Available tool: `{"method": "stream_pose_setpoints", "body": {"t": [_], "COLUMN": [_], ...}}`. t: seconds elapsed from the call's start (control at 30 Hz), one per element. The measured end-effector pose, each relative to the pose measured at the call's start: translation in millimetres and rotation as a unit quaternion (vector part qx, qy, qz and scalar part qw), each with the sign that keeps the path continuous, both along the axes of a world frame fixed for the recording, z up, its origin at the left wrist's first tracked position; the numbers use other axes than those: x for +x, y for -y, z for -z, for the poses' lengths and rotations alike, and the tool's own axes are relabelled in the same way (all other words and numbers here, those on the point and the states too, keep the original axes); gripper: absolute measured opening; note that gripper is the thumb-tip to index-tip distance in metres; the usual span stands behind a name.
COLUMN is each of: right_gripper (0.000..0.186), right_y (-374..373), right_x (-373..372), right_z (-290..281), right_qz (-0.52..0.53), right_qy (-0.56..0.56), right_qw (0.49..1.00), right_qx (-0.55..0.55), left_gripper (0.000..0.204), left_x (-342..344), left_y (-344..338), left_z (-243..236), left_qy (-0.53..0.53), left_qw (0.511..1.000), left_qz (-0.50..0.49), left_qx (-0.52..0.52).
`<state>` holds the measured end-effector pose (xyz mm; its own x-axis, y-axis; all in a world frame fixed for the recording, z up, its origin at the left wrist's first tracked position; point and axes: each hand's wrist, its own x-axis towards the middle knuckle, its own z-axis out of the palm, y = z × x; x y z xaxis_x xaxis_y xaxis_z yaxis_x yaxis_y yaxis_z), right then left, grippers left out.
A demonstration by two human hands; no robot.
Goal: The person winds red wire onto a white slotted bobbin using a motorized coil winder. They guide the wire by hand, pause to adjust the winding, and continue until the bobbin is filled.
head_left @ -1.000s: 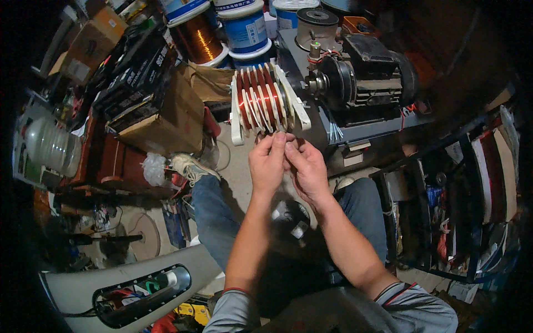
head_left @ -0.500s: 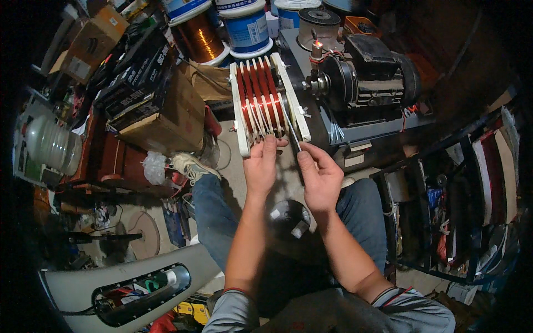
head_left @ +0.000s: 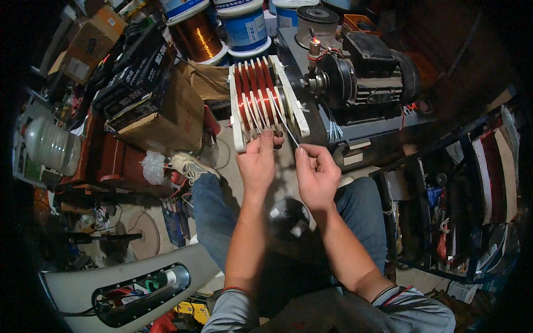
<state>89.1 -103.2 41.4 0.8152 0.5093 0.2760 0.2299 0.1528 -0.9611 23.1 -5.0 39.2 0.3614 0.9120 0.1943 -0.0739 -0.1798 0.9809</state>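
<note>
Fingers (head_left: 303, 160) of the right hand (head_left: 321, 180), seen remotely through my head camera, are pinched together on a thin pale rod (head_left: 288, 130), which slants up and leftward to the winding former. The white-framed former (head_left: 290, 95), bearing red-brown wire coils (head_left: 261, 79) between pale dividers, stands directly ahead of both hands. The left hand (head_left: 257, 166) is at its lower edge, thumb uppermost; I cannot tell whether the partly hidden fingers beneath are clamped on anything. To the former's right I observe a dark motor (head_left: 375, 83), with a lamp (head_left: 315, 42) glowing red beside it. Beyond, at upper left, stands a spool of copper wire (head_left: 202, 41); a black disc (head_left: 289, 217) lies between the knees.
</note>
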Motion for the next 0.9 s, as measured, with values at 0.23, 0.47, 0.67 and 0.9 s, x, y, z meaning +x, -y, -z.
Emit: {"method": "stream_pose_setpoints", "body": {"t": [0.23,0.47,0.67,0.9], "right_gripper": [0.016,0.015,0.017,0.017], "right_y": [-20,-27,-42,-43], "right_x": [18,14,25,21], "right_z": [-25,-40,-19,4], "right_qz": [-0.039,-0.066,-0.09,-0.14], "right_qy": [-0.056,-0.096,-0.14,-0.321], "right_qw": [0.995,0.991,0.978,0.936], "right_qx": [0.067,0.062,0.123,0.044], "left_gripper": [0.05,0.052,0.05,0.029], "left_x": [4,12,10,19], "left_y": [-5,-13,-19,-57], "left_z": [-38,-68,-74,-101], "left_qy": [-0.092,-0.143,-0.159,-0.151], "left_qw": [0.985,0.965,0.952,0.913], "left_qz": [-0.107,-0.148,-0.146,-0.183], "left_qx": [0.096,0.165,0.218,0.333]}}
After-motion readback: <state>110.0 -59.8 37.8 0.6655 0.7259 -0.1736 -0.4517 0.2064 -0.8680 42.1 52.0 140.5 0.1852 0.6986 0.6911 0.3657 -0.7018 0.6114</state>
